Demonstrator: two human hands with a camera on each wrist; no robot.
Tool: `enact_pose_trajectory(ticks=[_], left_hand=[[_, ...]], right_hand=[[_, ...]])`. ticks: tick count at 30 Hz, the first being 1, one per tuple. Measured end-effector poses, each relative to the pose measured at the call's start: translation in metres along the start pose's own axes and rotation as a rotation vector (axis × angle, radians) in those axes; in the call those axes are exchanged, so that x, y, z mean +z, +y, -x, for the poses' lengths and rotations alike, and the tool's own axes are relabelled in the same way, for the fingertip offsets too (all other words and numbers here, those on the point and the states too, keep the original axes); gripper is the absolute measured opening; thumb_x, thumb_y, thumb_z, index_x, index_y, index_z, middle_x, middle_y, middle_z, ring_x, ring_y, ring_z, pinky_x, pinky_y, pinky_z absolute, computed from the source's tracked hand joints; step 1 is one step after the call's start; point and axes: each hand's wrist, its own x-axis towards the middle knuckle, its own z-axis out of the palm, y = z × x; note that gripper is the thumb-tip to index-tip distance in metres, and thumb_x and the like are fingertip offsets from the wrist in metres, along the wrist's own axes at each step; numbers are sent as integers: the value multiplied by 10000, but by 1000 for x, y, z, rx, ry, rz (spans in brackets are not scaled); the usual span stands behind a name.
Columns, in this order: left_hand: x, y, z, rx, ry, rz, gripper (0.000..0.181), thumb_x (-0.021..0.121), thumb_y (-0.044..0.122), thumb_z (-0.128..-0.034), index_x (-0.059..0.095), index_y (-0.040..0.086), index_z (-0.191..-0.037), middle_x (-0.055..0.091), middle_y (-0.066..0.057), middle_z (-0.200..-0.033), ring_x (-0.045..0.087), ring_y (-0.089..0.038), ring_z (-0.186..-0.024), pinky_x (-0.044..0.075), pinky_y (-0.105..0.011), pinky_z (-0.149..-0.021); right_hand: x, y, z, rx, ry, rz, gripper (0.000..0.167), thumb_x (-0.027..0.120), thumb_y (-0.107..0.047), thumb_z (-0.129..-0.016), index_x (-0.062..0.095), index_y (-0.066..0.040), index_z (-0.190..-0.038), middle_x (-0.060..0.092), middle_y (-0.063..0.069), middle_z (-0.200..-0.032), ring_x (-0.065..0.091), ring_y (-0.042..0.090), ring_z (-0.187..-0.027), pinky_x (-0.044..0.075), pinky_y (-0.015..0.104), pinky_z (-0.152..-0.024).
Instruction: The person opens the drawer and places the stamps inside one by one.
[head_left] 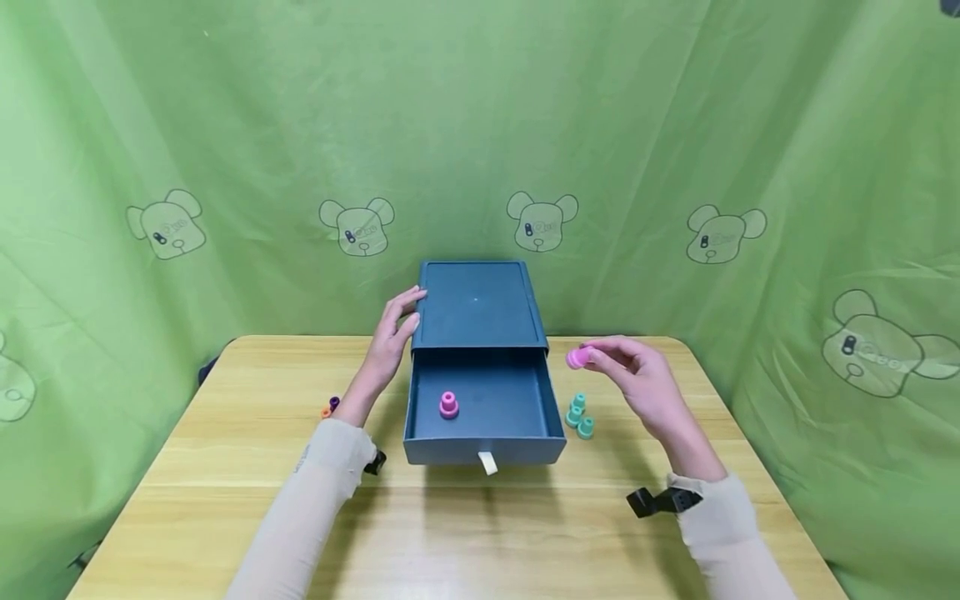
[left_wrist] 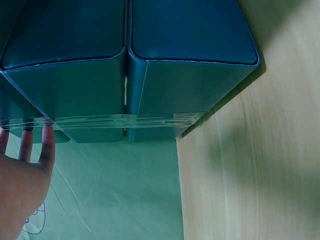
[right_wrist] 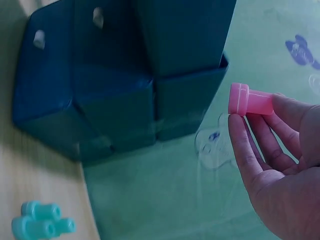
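Observation:
A dark blue drawer unit stands on the table with its top drawer pulled out. One pink stepped piece stands upright inside that drawer, left of its middle. My left hand rests with extended fingers against the unit's left side; in the left wrist view the fingertips of this hand touch the side near a strip of clear tape. To the right of the unit, my right hand holds another pink piece between thumb and fingers, raised above the table.
Several teal pieces stand together on the table right of the drawer. Orange and purple pieces lie left, partly behind my left forearm. Lower drawers of the unit are closed. A green curtain hangs behind the table.

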Motion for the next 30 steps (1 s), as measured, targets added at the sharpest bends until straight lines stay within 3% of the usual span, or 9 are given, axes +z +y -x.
enact_pose_trajectory(ticks=[12,22,30], left_hand=[[0,1,0,11,5,5,461,446,133,-1066,472,-35,-1495,334,-231,-1635,392,-461,-1410,311,-644,-1169],[0,1,0,11,10,15,458,448,124,-1065,473,-45,-1490,338,-236,-1631,395,-465,-1406,323,-641,-1166],[-1,3,0,-4,-9,8,471,448,154,-1069,464,-23,-1505,326,-221,-1640,387,-455,-1418,336,-642,-1162]], right_hand=[[32,-30,-4,-35,-45,24,274,676,-184,-1016,715,-20,-1232,776,-8,-1072,736,140,-970,580,223,-906],[60,-44,-13,-51,-128,3,201,706,-174,-994,749,-67,-1158,759,103,-1134,717,136,-1010,582,234,-910],[76,-53,-19,-52,-186,139,167,729,-295,-980,775,-213,-1119,761,-31,-1099,681,169,-1021,571,248,-845]])
